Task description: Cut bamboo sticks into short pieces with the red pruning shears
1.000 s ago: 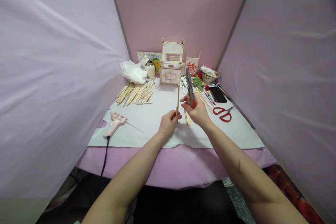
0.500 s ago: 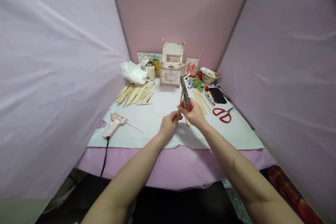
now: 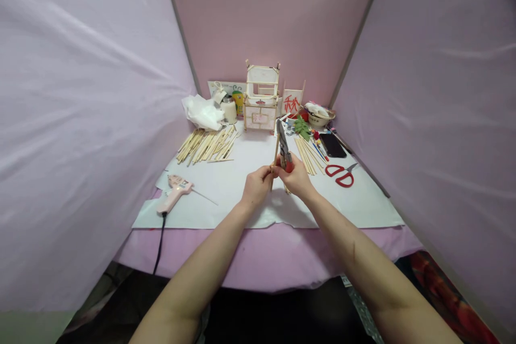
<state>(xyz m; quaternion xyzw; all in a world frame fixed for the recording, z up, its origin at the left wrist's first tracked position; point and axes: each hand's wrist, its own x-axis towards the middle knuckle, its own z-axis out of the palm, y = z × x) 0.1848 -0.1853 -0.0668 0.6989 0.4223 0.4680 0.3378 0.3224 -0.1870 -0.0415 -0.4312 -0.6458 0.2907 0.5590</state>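
Observation:
My left hand [image 3: 256, 184] pinches a thin wooden stick [image 3: 276, 151], which stands nearly upright at the middle of the table. Wrapped round the red handle of the pruning shears [image 3: 284, 145] is my right hand [image 3: 296, 174], its fingertips touching those of my left hand at the stick. The shears point up and away, just right of the stick. Behind the hands stands a small frame model [image 3: 261, 113] made of sticks and white panels. A few sticks lie partly hidden beneath my right hand.
Many cut sticks [image 3: 207, 145] lie at the back left, near a glue gun [image 3: 175, 196] with a cord. On the right are long thin sticks [image 3: 309, 156], red scissors [image 3: 341, 174], a phone [image 3: 332, 145], a green leaf [image 3: 302, 127] and a bowl [image 3: 320, 119].
The view has shifted slightly. My left fingers have moved up along the stick against my right fingertips, and more of the stick's lower end shows below them.

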